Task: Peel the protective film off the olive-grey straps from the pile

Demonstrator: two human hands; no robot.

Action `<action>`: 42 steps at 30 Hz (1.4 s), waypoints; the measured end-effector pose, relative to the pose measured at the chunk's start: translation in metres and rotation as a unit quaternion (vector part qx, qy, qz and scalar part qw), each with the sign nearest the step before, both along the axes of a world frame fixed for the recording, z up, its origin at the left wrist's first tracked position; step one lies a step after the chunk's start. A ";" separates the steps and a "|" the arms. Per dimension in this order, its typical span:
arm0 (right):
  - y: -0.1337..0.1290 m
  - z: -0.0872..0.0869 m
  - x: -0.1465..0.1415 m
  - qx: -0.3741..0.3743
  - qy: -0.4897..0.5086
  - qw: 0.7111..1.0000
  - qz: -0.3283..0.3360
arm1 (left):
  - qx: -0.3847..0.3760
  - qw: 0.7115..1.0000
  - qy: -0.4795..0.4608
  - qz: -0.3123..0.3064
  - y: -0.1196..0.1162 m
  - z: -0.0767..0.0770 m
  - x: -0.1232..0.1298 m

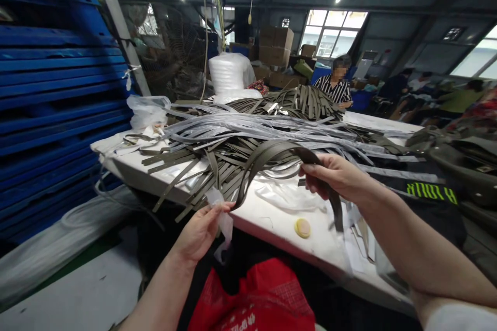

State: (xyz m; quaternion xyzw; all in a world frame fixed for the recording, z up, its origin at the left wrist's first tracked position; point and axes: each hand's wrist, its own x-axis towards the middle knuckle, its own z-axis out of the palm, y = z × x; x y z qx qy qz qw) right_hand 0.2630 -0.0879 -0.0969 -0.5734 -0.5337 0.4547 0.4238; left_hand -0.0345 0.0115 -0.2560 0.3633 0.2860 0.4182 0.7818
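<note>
An olive-green strap bundle (267,152) arches above the front of the table. My left hand (202,230) pinches its lower left end. A strip of clear plastic (226,225) hangs by those same fingertips. My right hand (330,175) is closed around the straps farther along, and their other end hangs down below it. Behind them, many loose olive straps (186,163) lie across the table, with grey plastic-wrapped straps (248,123) stretched over the pile. A round yellow-rimmed disc (302,228) lies near the table edge.
The white table (279,230) has its front edge close to me. Blue stacked pallets (58,77) stand at left. A roll of white foam wrap (229,75) sits at the back. A person in a striped shirt (334,88) is across the table. Dark bags (466,165) lie at right.
</note>
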 end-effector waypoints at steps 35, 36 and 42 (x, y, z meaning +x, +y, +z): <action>0.021 -0.159 -0.130 -0.112 0.268 0.955 0.061 | 0.201 0.946 0.096 -0.235 -0.058 -0.005 -0.007; 0.017 -0.165 -0.133 -0.088 0.226 0.969 0.049 | 0.209 0.941 0.094 -0.251 -0.058 -0.005 -0.012; 0.030 -0.183 -0.123 -0.070 0.172 0.981 -0.047 | 0.244 0.893 0.148 -0.349 -0.071 -0.015 -0.022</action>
